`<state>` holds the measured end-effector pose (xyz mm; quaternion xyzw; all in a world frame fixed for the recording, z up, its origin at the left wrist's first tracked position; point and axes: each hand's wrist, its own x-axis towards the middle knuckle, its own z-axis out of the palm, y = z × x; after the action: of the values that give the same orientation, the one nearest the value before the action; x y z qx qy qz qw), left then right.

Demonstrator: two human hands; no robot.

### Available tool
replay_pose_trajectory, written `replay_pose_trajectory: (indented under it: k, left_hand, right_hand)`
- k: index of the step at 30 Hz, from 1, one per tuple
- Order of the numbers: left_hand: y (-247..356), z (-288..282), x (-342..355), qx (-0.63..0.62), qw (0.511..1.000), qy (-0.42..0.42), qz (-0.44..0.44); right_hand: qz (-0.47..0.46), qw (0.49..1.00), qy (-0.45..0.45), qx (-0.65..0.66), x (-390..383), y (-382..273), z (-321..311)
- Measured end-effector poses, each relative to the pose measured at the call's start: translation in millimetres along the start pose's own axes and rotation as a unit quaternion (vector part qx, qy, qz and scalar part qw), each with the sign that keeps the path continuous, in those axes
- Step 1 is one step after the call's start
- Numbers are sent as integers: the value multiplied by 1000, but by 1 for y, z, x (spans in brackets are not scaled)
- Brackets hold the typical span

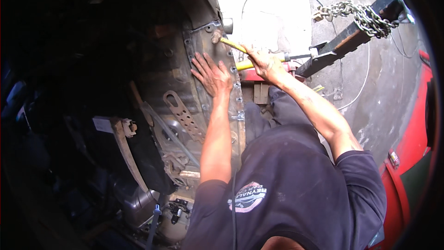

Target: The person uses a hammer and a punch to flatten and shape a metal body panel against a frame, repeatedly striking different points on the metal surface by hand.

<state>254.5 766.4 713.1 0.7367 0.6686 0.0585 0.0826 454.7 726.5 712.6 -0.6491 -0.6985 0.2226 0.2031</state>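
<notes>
My left hand [213,76] lies flat with fingers spread on the bare metal panel [196,41] along the edge of a vehicle floor. A row of holes and bright welded spots runs down this edge. In my right hand [267,65] is a hammer [233,44] with a yellow handle, gripped partway along. Its rounded head is at the panel, just above my left fingers; whether it touches the metal I cannot tell. Beyond the edge, a yellow cylinder [245,65] passes below my right hand toward a black beam. A slotted metal plate [184,115] with holes lies near my left forearm.
A chain [370,21] wraps the black beam [333,51] at the upper right. Cables run over the concrete floor [351,88]. Red bodywork [411,143] stands at the right. Inside the dark vehicle are a lever [127,153], a long bar [169,132] and a seat-belt buckle stalk [155,220].
</notes>
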Motion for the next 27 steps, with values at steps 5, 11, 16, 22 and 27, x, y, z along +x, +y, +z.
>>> replay_pose_trajectory:
  k: [5, 11, 16, 22, 27]
  left_hand:
    - [-2, 1, -4, 1, 1000, 7, -4]
    - [3, 2, -2, 14, 1000, 10, 6]
    - [-3, -4, -6, 20, 1000, 13, -5]
    - [2, 1, 6, 15, 1000, 24, 0]
    - [-2, 0, -2, 5, 1000, 18, -3]
  right_hand:
    - [-41, 997, 64, 23, 16, -9, -19]
    - [-81, 993, 85, -36, 14, 24, 5]
    - [-65, 996, 61, -10, 8, -8, -26]
    - [-16, 999, 22, 39, 24, 14, -18]
    - [-12, 988, 106, 113, 22, -21, -60]
